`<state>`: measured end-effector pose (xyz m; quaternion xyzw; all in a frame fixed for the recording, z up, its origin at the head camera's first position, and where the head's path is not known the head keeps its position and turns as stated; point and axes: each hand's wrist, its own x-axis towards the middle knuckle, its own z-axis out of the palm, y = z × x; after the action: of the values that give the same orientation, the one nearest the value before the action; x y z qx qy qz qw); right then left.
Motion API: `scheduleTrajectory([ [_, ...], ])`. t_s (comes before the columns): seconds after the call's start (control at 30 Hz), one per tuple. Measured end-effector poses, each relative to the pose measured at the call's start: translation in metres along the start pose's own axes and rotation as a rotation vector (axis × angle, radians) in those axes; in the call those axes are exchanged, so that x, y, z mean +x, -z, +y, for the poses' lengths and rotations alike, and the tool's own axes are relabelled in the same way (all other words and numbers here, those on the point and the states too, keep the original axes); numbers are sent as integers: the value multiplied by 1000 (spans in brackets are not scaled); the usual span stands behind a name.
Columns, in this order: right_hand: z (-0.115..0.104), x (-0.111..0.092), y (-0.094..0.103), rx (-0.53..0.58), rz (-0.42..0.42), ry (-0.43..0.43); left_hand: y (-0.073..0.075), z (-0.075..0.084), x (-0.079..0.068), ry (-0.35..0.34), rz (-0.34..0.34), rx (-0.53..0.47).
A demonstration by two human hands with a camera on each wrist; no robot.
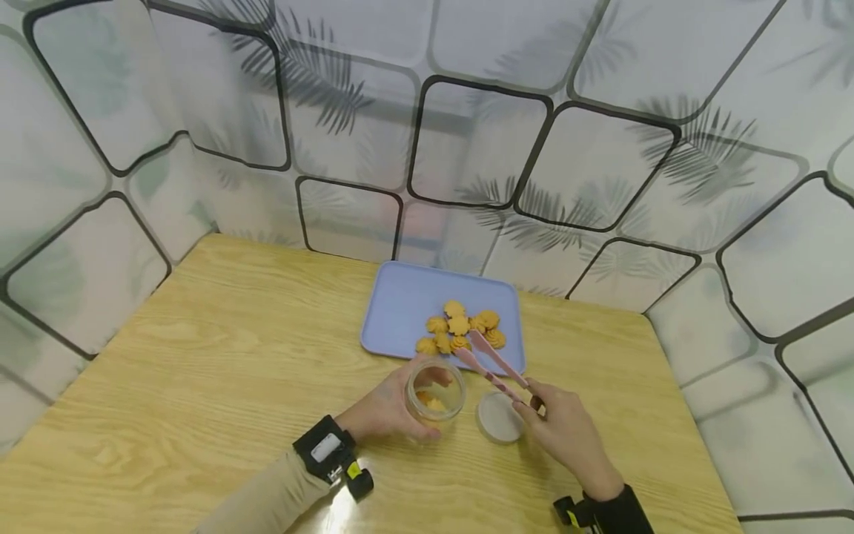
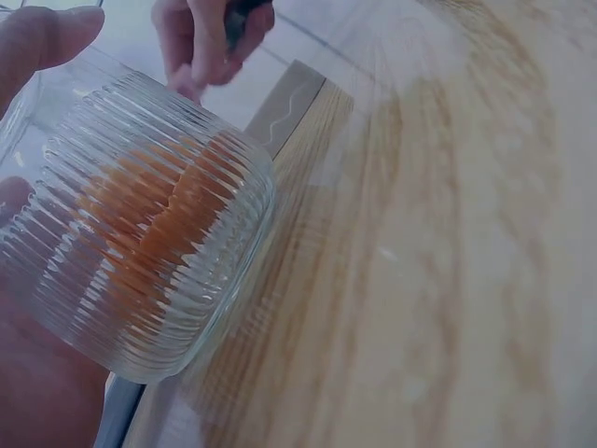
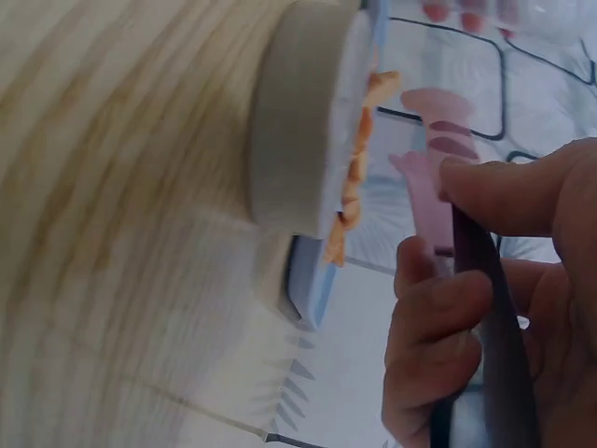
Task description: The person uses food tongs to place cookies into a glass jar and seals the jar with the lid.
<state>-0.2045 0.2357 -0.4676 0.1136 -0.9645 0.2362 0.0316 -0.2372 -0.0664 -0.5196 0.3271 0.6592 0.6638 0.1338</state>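
Note:
My left hand (image 1: pixel 390 404) grips a clear ribbed glass jar (image 1: pixel 437 389), its open mouth facing up toward the head camera. Inside the jar lie a few orange-yellow cookies (image 2: pixel 159 219), seen through the glass in the left wrist view. Between thumb and fingers, my right hand (image 1: pixel 560 426) holds pink tongs (image 1: pixel 497 363). The tips of the tongs are apart and overlap the near edge of the cookie pile (image 1: pixel 459 325) in the head view. Those flower-shaped cookies lie on a blue tray (image 1: pixel 403 297). No cookie shows between the tong tips.
A round whitish lid (image 1: pixel 500 417) lies on the wooden table (image 1: pixel 233 356), between the jar and my right hand. Behind the table's far edge hangs a patterned curtain (image 1: pixel 360 133), which also runs along both sides.

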Motion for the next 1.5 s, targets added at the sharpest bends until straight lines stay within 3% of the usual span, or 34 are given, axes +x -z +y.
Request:
scheduleTrajectory([
  [0.2, 0, 15, -8, -122, -51, -28, -1, 0, -1, 20, -4, -12],
  [0.43, 2, 28, -10, -82, -108, -2, 0, 1, -1, 39, -1, -20],
  [0.67, 5, 26, -10, -82, -78, 20, -2, 1, 0, 42, 0, -23],
  [0.87, 5, 16, -1, 2, 29, 78, -2, -1, 1, 31, 3, -25],
  [1.1, -1, -13, 15, 181, 126, 167, -1, -1, 1, 16, -3, -36],
  [1.33, -23, -38, 28, 341, 112, 245, 0, -1, 1, 29, 6, -25],
  [1.5, -30, -44, 26, 344, 99, 376, 1, -2, 0, 52, 4, -37],
])
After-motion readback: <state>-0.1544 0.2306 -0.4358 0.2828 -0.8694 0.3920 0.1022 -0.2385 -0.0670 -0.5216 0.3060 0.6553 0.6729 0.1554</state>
